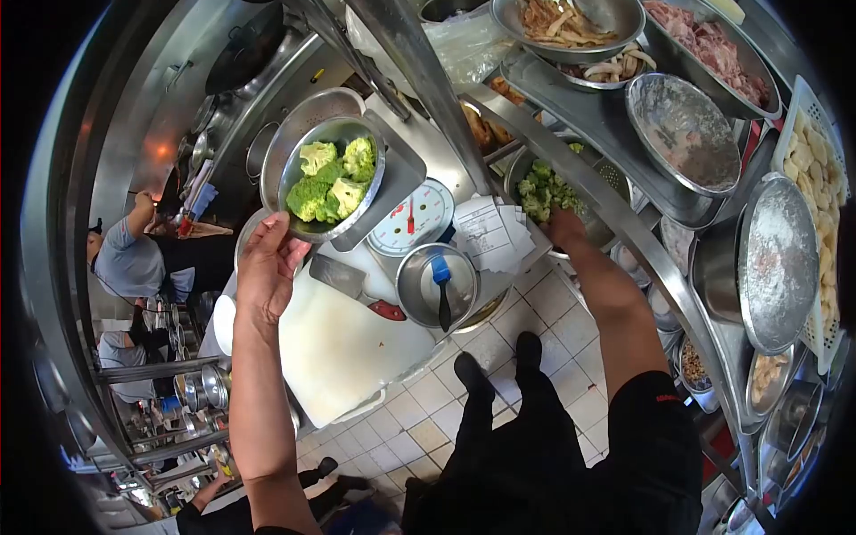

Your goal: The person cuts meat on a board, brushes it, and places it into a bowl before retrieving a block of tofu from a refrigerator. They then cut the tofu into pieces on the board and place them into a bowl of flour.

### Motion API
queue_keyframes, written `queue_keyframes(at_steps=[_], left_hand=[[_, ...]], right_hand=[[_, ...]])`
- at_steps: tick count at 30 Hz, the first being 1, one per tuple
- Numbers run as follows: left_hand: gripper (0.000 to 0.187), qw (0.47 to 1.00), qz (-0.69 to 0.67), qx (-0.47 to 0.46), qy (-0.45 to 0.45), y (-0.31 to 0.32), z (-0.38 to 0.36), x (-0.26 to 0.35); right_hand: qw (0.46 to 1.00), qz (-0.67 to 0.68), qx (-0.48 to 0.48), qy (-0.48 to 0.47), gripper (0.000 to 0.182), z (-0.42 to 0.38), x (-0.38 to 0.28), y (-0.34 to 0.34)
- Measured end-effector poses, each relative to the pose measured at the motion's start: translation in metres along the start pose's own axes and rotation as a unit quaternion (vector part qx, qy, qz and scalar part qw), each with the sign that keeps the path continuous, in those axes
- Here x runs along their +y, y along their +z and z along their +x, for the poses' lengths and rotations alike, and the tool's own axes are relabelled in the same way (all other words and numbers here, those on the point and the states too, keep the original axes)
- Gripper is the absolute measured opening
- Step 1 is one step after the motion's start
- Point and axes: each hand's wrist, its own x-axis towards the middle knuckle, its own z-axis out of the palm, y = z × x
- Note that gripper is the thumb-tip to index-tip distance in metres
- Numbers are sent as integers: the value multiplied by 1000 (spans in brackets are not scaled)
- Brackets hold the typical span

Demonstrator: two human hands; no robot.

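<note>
My left hand (273,267) grips the near rim of a round metal bowl (378,183), thumb over the edge. Several broccoli florets (332,183) lie in the bowl, which overlaps the grey platform (406,160) of a dial scale (426,225). Off to the right, my right hand (565,228) reaches under a metal rail into a container (596,218) of smaller broccoli pieces (540,189). Its fingers are hidden among the broccoli there. Paper slips (490,234) lie between the scale and that container.
A white cutting board (343,348) carries a cleaver (339,275) with a red handle. Beside it stands a pot (412,267) with a blue-headed brush (440,272). Metal bowls (683,134) and a tray of raw meat (713,53) crowd the right shelf. People (134,259) work at the left.
</note>
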Motion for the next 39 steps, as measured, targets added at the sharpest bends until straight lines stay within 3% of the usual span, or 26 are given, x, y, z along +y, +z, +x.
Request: queue_keyframes(at_steps=[4,7,11,17,19,20,22,24,26,28,30,32,35,37,39], left_hand=[[19,1000,18,-10,8,-2,-1,-5],[23,1000,17,3,3,-3,-1,-5],[27,1000,26,10,-2,-2,-5,-1],[32,999,32,19,-19,0,-9,1],[28,999,14,13,-28,-1,-9,0],[28,999,11,14,-27,-1,-9,-1],[30,999,7,20,-40,0,-7,-3],[29,998,4,27,-57,-1,-1,-7],[22,999,-3,23,-40,9,-5,-4],[16,1000,-7,-9,-27,6,-1,-8],[12,1000,-18,-5,-25,6,2,-13],[9,999,-44,-4,-11,1,7,-25],[15,998,-65,15,15,11,-7,-30],[16,995,-93,20,17,11,-24,-33],[16,992,-123,28,16,-1,-46,-37]], right_hand=[[997,57,49,-2,58,0,4,7],[994,86,48,-38,56,11,16,14],[989,144,44,-10,57,-4,14,1],[982,111,152,-23,50,10,39,7],[959,114,234,-115,48,30,62,25],[959,112,234,-117,48,25,63,18],[946,226,224,-68,42,6,60,1],[895,184,366,-177,29,-4,69,3],[868,449,204,-66,19,-88,23,-38],[781,609,75,-113,28,-167,-35,-84],[740,598,92,-294,26,-223,-103,-126],[730,538,87,-411,29,-239,-159,-154],[767,435,90,-464,32,-244,-235,-192],[749,369,184,-518,33,-244,-255,-197],[785,344,204,-473,32,-280,-252,-216]])
